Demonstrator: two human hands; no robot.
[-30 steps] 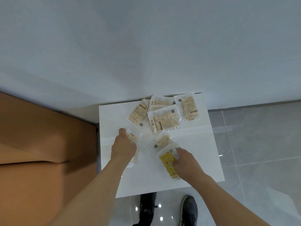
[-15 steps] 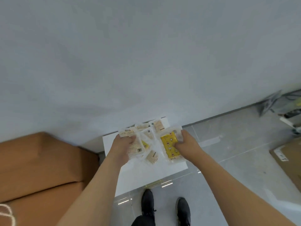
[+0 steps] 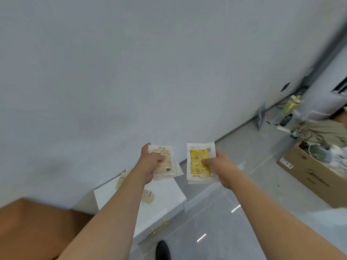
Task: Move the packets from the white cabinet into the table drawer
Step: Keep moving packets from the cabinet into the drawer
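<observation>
My left hand (image 3: 150, 164) grips a small stack of beige packets (image 3: 166, 163), lifted above the white cabinet (image 3: 169, 196). My right hand (image 3: 219, 166) pinches a stack topped by a yellow patterned packet (image 3: 199, 162), held in the air to the right of the cabinet. Two beige packets remain on the cabinet top: one (image 3: 148, 197) beside my left forearm and one (image 3: 122, 178) near the wall, partly hidden by that arm. The table drawer is not in view.
A brown surface (image 3: 33, 228) fills the lower left beside the cabinet. A gold handle (image 3: 157, 228) shows on the cabinet front. An open cardboard box (image 3: 315, 173) with clutter stands on the grey tiled floor at right. My shoe (image 3: 163, 250) is below.
Both hands have lifted their packets off the cabinet top and drawn apart. The view has swung right, so the cabinet now sits lower left and the cardboard box is in view.
</observation>
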